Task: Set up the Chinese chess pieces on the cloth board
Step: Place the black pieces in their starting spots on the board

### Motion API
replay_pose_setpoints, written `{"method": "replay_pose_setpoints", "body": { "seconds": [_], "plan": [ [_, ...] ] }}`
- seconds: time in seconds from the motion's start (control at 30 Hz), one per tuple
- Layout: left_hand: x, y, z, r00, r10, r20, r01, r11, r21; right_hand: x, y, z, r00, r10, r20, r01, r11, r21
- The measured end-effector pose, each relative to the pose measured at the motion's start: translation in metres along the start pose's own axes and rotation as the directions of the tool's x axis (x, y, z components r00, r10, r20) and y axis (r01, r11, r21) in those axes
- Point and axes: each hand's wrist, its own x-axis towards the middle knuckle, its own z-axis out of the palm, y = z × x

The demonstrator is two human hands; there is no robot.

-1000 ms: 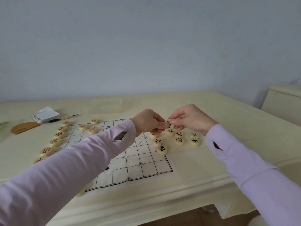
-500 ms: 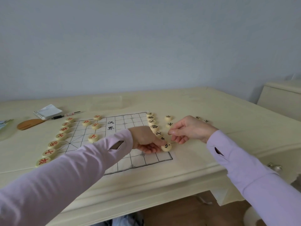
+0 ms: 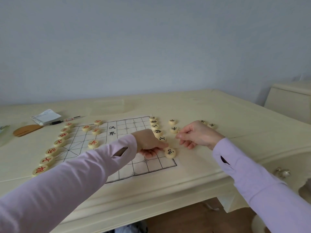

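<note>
My left hand's [image 3: 149, 143] curled fingers met the black piece [image 3: 170, 153] at the cloth board's [image 3: 151, 164] right edge, my right hand's [image 3: 197, 135] were pinched, whether either truly held anything I couldn't tell, and I feared my sleeve [image 3: 94, 163] would drag the cloth and skew the black row [image 3: 157, 131].

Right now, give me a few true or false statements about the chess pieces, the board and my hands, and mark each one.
1. Red-lettered pieces line the left edge of the cloth board. True.
2. The left hand touches a black-lettered piece at the board's right edge. True.
3. The spiral notepad lies right of the board. False: it lies far left, beside a pen.
4. Every black-lettered piece sits on the board. False: loose black-lettered pieces lie on the table right of it, by the right hand.
</note>
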Motion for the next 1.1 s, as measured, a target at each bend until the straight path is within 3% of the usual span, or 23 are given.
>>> {"method": "replay_pose_setpoints", "body": {
  "seconds": [0.17,0.27,0.47,0.6,0.67,0.73,0.9,1.1],
  "plan": [
    [0.002,0.006,-0.019,0.990,0.045,-0.134,-0.055,0.996,-0.069,0.010,0.013,-0.024,0.945,0.019,-0.325,-0.023,1.000,-0.007],
    [0.005,0.010,-0.025,0.979,0.069,-0.191,-0.094,0.987,-0.127,0.015,0.021,-0.037,0.901,0.023,-0.432,-0.087,0.988,-0.130],
    [0.019,0.015,-0.025,0.970,0.081,-0.228,-0.122,0.978,-0.169,0.012,0.031,-0.055,0.891,0.096,-0.444,-0.266,0.903,-0.338],
    [0.033,0.018,-0.020,0.969,0.107,-0.224,-0.149,0.972,-0.181,0.012,0.040,-0.063,0.904,0.132,-0.406,-0.300,0.872,-0.386],
    [0.041,0.020,-0.017,0.963,0.157,-0.218,-0.182,0.978,-0.104,0.014,0.045,-0.067,0.901,0.133,-0.412,-0.307,0.868,-0.391],
    [0.051,0.024,-0.013,0.961,0.207,-0.185,-0.193,0.977,0.094,0.015,0.050,-0.073,0.897,0.133,-0.421,-0.307,0.873,-0.378],
    [0.063,0.047,0.002,0.975,0.217,-0.050,-0.179,0.897,0.405,0.016,0.062,-0.081,0.896,0.161,-0.413,-0.283,0.925,-0.253],
    [0.081,0.063,0.018,0.978,0.209,0.026,-0.197,0.860,0.471,0.023,0.069,-0.094,0.900,0.193,-0.392,-0.276,0.946,-0.168]
  ]
}}
